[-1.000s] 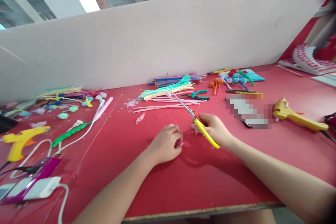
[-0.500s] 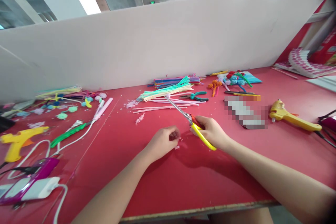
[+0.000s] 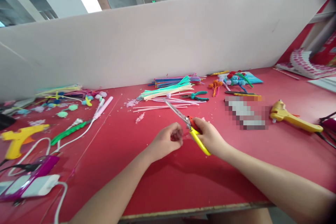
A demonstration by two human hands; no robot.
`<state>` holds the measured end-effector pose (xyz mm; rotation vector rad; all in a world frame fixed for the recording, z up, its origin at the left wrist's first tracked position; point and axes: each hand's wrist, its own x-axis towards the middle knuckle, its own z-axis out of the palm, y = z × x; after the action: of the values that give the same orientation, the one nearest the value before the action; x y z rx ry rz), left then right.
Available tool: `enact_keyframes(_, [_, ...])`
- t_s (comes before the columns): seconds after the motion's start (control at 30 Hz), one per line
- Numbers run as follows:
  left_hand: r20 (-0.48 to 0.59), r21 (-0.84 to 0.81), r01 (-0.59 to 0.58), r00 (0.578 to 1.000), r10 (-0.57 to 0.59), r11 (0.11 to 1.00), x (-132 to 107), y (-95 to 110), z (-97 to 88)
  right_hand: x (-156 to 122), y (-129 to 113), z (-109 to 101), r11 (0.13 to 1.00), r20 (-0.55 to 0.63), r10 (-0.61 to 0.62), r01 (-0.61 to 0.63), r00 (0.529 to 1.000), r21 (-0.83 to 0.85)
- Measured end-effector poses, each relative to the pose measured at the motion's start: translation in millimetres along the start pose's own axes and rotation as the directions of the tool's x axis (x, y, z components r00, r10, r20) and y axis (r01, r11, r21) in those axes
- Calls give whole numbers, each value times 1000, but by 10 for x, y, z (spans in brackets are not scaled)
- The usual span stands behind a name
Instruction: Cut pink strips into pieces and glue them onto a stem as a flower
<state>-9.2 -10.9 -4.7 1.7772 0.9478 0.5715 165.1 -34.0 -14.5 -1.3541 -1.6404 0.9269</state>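
My right hand (image 3: 212,136) grips a pair of scissors (image 3: 197,139) with yellow and red handles. Their blades point away to the upper left, over the table, and look nearly closed. Just left of the handles is my left hand (image 3: 168,139), low over the table with its fingers curled toward the thumb. Whatever it may hold is hidden or too small to name. Small pale pink scraps (image 3: 207,119) lie beyond my right hand. Past the blades rest loose pink pipe cleaners (image 3: 173,101) and a bundle of mint and cream pipe cleaners (image 3: 168,91).
Teal-handled pliers (image 3: 198,95) lie behind the scissors. A yellow glue gun (image 3: 291,116) is at right, another yellow glue gun (image 3: 19,140) at left. A green-handled tool (image 3: 69,133), white cables and a power strip (image 3: 39,186) fill the left. A white partition (image 3: 168,42) stands behind.
The scissors have tilted and shifted slightly toward me. My left hand has moved a little to the right and up. Pink scraps beside it no longer show there; some now show beyond my right hand.
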Motion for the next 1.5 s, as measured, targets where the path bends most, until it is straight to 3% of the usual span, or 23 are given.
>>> enact_keyframes(0.17, [-42, 202, 25, 999, -17, 979, -24, 52, -25, 22, -8, -68, 985, 82, 97, -108, 992, 136])
enact_keyframes(0.37, [-88, 160, -59, 993, 73, 985, -4, 42, 80, -2, 28, 30, 986, 156, 60, -83, 986, 147])
enact_keyframes(0.53, [-36, -111, 31, 999, -35, 993, 13, 11, 71, -10, -47, -25, 977, 92, 77, -94, 993, 192])
enact_keyframes(0.67, [-36, -362, 122, 989, -145, 924, 33, 12, 42, -4, -117, -87, 933, 102, 132, -159, 986, 324])
enact_keyframes(0.77, [24, -472, 157, 986, -166, 867, 40, 14, 38, -11, -126, -75, 923, 162, 138, -186, 977, 337])
enact_keyframes(0.87, [65, -515, 158, 987, -146, 842, 35, 30, 35, -29, -118, -48, 932, 195, 119, -178, 973, 315])
enact_keyframes(1.03, [94, -454, 144, 989, -113, 879, 27, 65, 31, -49, -111, -34, 946, 215, 114, -172, 970, 274])
enact_keyframes(1.3, [-80, -214, 6, 997, -23, 977, 9, 51, 95, -50, -104, -12, 962, 202, 107, -152, 974, 227])
enact_keyframes(1.4, [-208, -258, -19, 978, -36, 966, 34, 43, 82, -38, -65, -34, 990, 103, 98, -107, 990, 92])
enact_keyframes(1.5, [-358, -388, -32, 926, -119, 921, 77, 1, 20, -33, -51, -104, 985, -24, 52, -55, 998, -162])
